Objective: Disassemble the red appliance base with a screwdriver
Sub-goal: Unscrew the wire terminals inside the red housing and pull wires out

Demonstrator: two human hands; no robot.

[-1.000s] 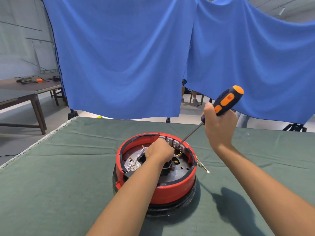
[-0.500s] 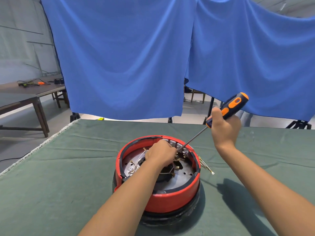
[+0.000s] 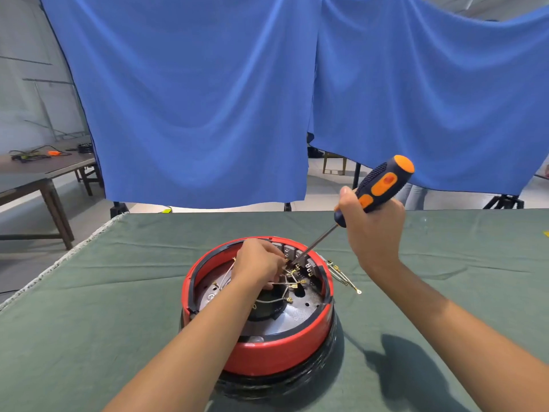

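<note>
Work surface: table covered in a dark green cloth (image 3: 89, 307), wrinkled in places, with a frayed pale edge along its left side. The red appliance base (image 3: 267, 352) sits on the cloth at centre, near the front edge of view, open side up; red outer wall, black band beneath it touching the cloth, grey metal plate inside with holes. Loose white wires with brass terminals (image 3: 289, 285) cross the interior; a further bundle of wires (image 3: 341, 275) hangs over the right rim onto the cloth. Left hand (image 3: 258, 264) reaches down into the base, fingers curled at the terminals near the far inner wall; whether they actually pinch a wire cannot be told, the fingertips being hidden. Right hand (image 3: 372, 230) is clenched around the black-and-orange handle of the screwdriver (image 3: 377, 188), held above and to the right of the base; the shaft slants down-left, and its tip meets the terminal block at the far inner rim, just beside the left fingers. Room: a blue curtain (image 3: 208, 99) in two draped panels hangs behind the table, on dark stands whose feet show at floor level. Pale floor beyond. At left, a brown wooden table (image 3: 38, 173) carrying cables and a small orange item. A wooden chair shows beneath the curtain gap.
</note>
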